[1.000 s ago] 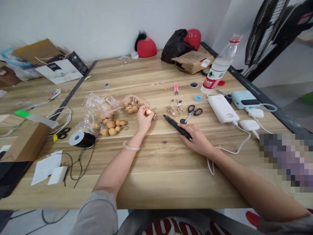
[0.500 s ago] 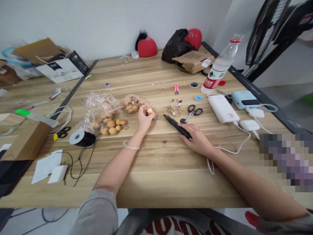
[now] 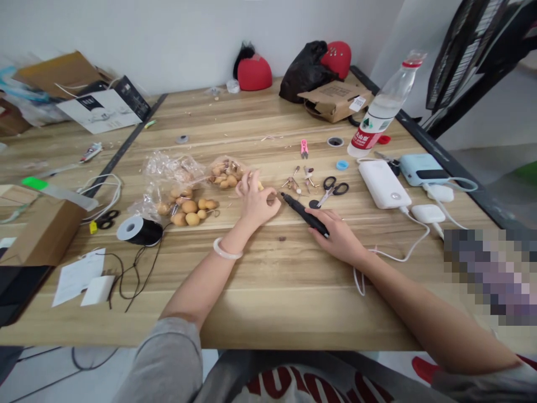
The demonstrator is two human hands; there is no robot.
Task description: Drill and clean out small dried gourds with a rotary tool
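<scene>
My right hand (image 3: 338, 232) is wrapped around a black pen-shaped rotary tool (image 3: 304, 214), its tip pointing left and away from me. Just left of that tip, my left hand (image 3: 258, 202) pinches thumb and forefinger together, the other fingers raised; what the pinch holds is too small to make out. Part of a small pale gourd (image 3: 260, 186) shows behind those fingers, and I cannot tell whether they touch it. Small grinding bits (image 3: 309, 178) lie beyond the tool. More small gourds (image 3: 192, 212) rest left of my left hand, by a clear plastic bag (image 3: 168, 168).
Scissors (image 3: 331, 189), pink clippers (image 3: 304, 149) and a blue cap (image 3: 342, 165) lie beyond my right hand. A water bottle (image 3: 373, 123), a white power bank (image 3: 385, 184) and cables stand to the right. A black cord spool (image 3: 145, 230) and papers (image 3: 79, 277) are at left.
My left hand has shifted slightly right, toward the tool tip, and turned, going from holding the small gourd to a thumb-and-forefinger pinch. My right hand stays on the rotary tool.
</scene>
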